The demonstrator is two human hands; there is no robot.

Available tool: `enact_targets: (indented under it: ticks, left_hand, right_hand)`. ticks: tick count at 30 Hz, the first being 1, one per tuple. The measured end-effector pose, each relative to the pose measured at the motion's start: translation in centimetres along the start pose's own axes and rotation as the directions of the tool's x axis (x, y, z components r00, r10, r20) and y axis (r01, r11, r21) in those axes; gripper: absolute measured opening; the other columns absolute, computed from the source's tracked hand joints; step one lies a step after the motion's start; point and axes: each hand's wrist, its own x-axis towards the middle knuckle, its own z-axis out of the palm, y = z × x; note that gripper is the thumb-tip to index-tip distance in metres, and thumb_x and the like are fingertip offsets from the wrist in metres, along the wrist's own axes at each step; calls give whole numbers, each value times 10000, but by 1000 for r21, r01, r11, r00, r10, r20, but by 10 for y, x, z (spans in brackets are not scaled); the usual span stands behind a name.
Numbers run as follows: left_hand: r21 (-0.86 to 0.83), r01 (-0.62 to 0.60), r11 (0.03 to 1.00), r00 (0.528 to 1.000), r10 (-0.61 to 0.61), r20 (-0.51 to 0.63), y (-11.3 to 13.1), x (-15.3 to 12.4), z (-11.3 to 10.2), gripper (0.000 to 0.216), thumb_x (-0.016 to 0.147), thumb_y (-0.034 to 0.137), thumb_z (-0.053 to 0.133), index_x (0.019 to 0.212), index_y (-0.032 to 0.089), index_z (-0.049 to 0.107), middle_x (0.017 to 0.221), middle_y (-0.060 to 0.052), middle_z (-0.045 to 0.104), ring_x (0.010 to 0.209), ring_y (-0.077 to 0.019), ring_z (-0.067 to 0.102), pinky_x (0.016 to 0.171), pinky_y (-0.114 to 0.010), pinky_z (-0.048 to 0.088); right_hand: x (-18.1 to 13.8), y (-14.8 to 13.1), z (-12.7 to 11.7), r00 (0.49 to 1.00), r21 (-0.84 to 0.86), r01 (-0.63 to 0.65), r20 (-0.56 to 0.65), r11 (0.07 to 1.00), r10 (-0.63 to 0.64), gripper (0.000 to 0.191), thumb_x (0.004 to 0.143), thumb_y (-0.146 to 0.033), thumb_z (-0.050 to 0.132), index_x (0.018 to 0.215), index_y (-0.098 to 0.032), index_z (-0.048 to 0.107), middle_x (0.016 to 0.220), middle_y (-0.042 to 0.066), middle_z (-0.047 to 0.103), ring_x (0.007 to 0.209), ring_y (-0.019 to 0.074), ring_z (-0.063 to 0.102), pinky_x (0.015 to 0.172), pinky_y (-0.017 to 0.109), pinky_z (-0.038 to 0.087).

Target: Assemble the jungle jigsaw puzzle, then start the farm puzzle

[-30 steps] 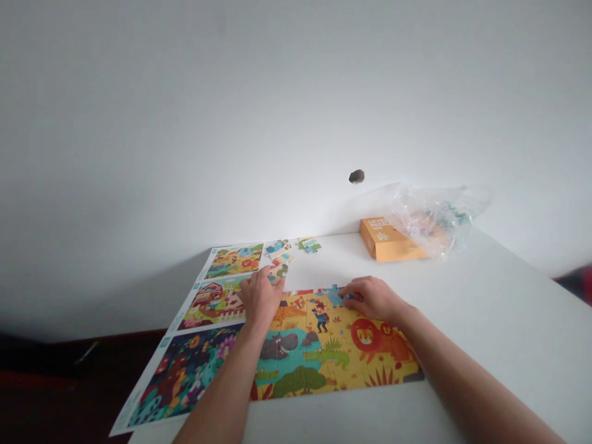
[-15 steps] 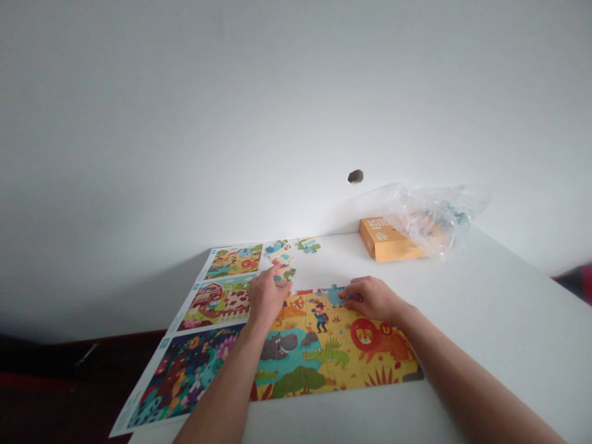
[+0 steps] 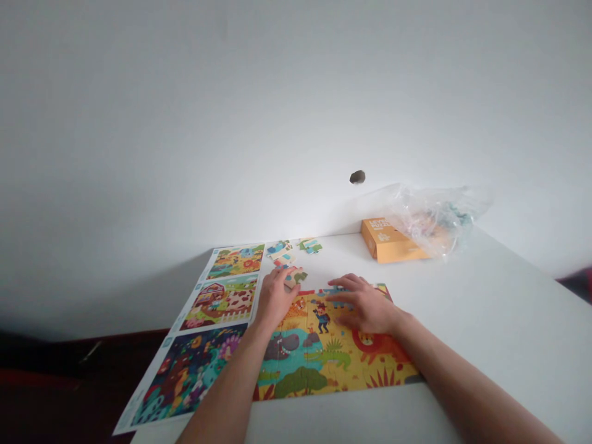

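Observation:
My left hand (image 3: 276,297) is closed on a puzzle piece (image 3: 296,277) with green and beige on it, just beyond the top edge of the jigsaw puzzle (image 3: 319,370). That puzzle lies flat and shows a hippo, a crocodile, a lion and a small figure on yellow ground. Over its upper right part, my right hand (image 3: 367,305) is palm down with fingers spread, covering some of the blue animal and the lion. Loose puzzle pieces (image 3: 280,249) lie past my left hand, and a green and blue pair of pieces (image 3: 309,245) sits to their right.
A printed picture sheet (image 3: 189,316) with three scenes lies along the left edge of the white table (image 3: 485,345). At the back right, a clear plastic bag (image 3: 439,216) with pieces inside rests over an orange box (image 3: 393,250). The wall behind has a hole (image 3: 357,177).
My left hand has shifted a little right with the piece in it. My right hand's fingers have gone from bunched at the blue animal to spread out over the puzzle.

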Motion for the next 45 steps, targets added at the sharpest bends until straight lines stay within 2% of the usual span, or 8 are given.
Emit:
enact_targets:
  ticks: [4,17,21,26,32,39,42,45]
  left_hand:
    - [-21,28,999,1000,-28,-7,2,0,-1,380,771,238,684,1149,237,650,1080,-65,627,1080,-237,603,977,-360,474]
    - [-215,-50,975,998,54,14,5,-3,-2,459,751,166,691,1194,251,610,1144,-59,516,1160,-217,548,1012,-342,474]
    - [-240,-98,966,993,112,46,8,-4,-4,529,733,129,696,1234,255,581,1180,-65,496,1200,-229,517,1060,-368,441]
    - [-289,-207,935,969,237,71,16,-6,-9,524,779,38,579,1252,263,575,1294,-86,438,1220,-229,506,1080,-431,434]
    - [-469,-244,849,947,313,73,28,-11,-10,428,879,87,505,1250,289,571,1358,-87,436,1024,-176,616,894,-377,584]
    - [-560,-306,770,926,378,14,46,-18,-12,326,935,183,509,1247,262,563,1308,-87,513,919,-132,643,868,-320,586]
    - [-484,-259,836,941,331,67,47,-17,-13,342,927,240,548,1269,246,541,1151,-68,627,943,-160,633,899,-346,561]
    - [-416,-174,892,955,256,149,45,-17,-14,325,925,305,553,1242,236,547,1044,-48,667,914,-171,628,879,-360,553]
  right_hand:
    - [1,-1,2,986,22,-60,159,998,56,610,791,-553,672,1362,-396,525,1552,51,329,1401,378,256,1097,577,213]
    - [-4,6,-12,969,53,-35,247,998,21,665,715,-476,768,1334,-458,527,1506,-13,410,1397,357,288,1117,545,199]
    - [-6,2,-16,985,30,26,171,999,-31,580,692,-470,782,1248,-428,620,1401,8,520,1275,317,434,1048,485,320]
    - [-1,0,-2,999,20,-3,-42,1000,4,330,887,-385,602,1180,-247,667,1164,80,652,1061,243,563,964,402,415]
    - [5,0,16,958,68,-76,-273,995,92,471,927,-304,565,1383,-220,476,1187,104,634,1059,238,572,934,384,461]
    - [8,-15,14,933,245,-6,-348,970,94,220,975,-290,482,1092,-215,652,956,63,685,842,167,635,765,277,487]
    - [8,-15,18,891,379,-54,-399,924,216,168,941,-324,538,933,-199,649,830,41,687,727,153,635,686,264,489]
    - [10,-8,23,843,620,-87,-372,780,389,202,918,-363,561,1033,-200,596,734,12,674,638,152,640,624,272,509]
